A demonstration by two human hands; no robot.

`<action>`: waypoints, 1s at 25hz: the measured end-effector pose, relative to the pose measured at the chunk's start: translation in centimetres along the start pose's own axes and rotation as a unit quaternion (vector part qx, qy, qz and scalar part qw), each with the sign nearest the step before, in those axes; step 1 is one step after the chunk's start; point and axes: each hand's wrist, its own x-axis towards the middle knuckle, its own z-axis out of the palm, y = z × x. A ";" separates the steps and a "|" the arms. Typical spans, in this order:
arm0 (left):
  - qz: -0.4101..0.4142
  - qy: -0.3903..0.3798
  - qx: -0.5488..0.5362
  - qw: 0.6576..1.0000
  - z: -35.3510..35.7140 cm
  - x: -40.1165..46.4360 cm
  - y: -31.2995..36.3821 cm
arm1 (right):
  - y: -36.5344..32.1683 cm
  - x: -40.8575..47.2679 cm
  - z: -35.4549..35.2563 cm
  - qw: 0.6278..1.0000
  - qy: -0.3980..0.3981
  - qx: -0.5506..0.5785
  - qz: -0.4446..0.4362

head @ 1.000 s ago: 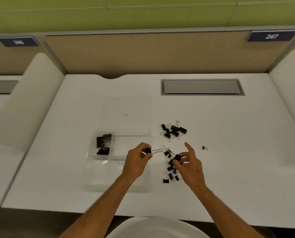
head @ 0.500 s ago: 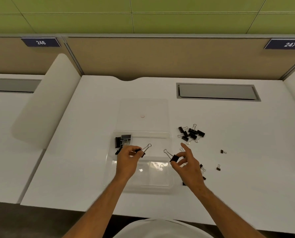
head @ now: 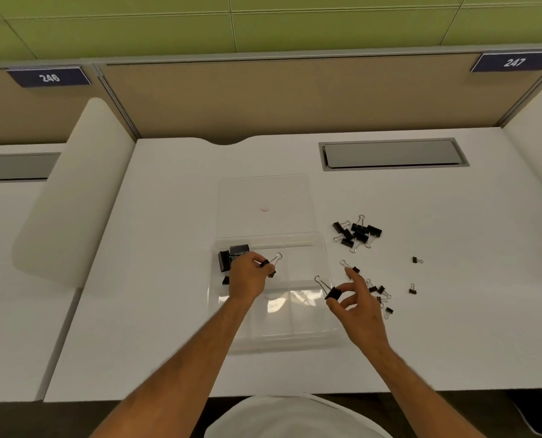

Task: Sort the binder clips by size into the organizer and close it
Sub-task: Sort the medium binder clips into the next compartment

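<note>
A white desk (head: pixel 174 311) is seen from above, backed by a tan partition (head: pixel 295 99) at 12 o'clock, on which blue number plates (head: pixel 514 62) are mounted. A grey hatch (head: pixel 392 153) is set into the desk at 1 o'clock. At the centre a clear organizer (head: pixel 282 338) is laid open, its lid (head: pixel 265 191) folded back toward 12 o'clock. Several large black clips (head: pixel 231 257) are held in its compartment at 10 o'clock. The left hand (head: pixel 247 276) is held over that side of the organizer, and a medium binder clip (head: pixel 268 263) is pinched in its curled fingers, wire handle pointing to 2 o'clock. The right hand (head: pixel 356 306) is raised at the organizer's 3 o'clock edge, another binder clip (head: pixel 332 293) being gripped between thumb and fingertip, its handle aimed at 10 o'clock. A heap of medium clips (head: pixel 356 233) is left on the desk at 2 o'clock. Small clips (head: pixel 380 292) are scattered just beyond the right hand, and two stray ones (head: pixel 416 260) lie farther toward 3 o'clock.
</note>
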 end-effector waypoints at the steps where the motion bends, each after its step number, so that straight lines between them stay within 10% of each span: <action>1: 0.003 0.000 0.025 1.000 0.2 0.3 0.0 | 0.1 -0.1 0.0 1.000 0.002 -0.003 0.007; 8: 0.037 -0.026 0.167 0.985 0.9 1.9 -1.7 | -0.4 0.2 -0.1 1.000 0.019 0.005 0.011; 25: 0.154 -0.032 0.121 0.980 -5.3 -2.8 -5.0 | -3.5 7.5 10.1 0.972 -0.125 -0.177 -0.093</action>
